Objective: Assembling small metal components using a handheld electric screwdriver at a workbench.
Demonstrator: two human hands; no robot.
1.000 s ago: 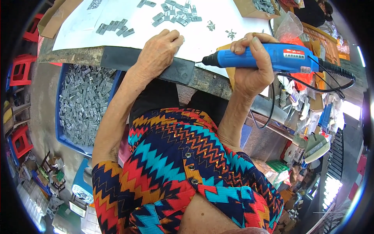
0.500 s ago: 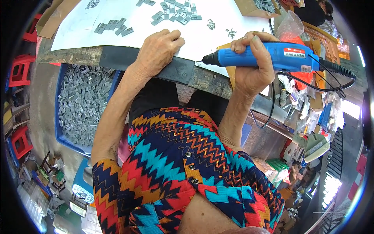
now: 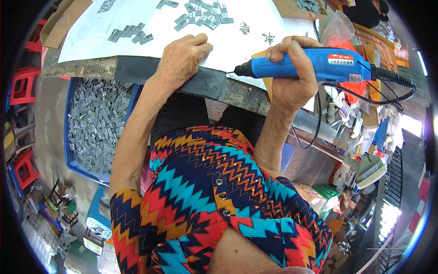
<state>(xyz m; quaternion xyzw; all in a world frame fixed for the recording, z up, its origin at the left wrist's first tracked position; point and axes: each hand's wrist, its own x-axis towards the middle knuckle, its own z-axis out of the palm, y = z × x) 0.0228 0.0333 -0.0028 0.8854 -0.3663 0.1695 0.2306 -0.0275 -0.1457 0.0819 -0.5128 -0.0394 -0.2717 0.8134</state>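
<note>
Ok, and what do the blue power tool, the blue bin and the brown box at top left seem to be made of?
Blue power tool: probably hard moulded plastic, smooth with a slight sheen, judging by its even colour and rounded body. Blue bin: likely plastic too, given its smooth, solid-coloured rim. Brown box: looks like cardboard, matte, with plain, thin brown sides.

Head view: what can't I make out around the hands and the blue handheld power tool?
Left hand, head view: its curled fingers hide whatever it may hold.
Blue handheld power tool, head view: tip too small to identify.
Tiny dark pieces, head view: too small to tell their shape.
Upper-right brown cardboard box, head view: top edge cuts it off.
</note>
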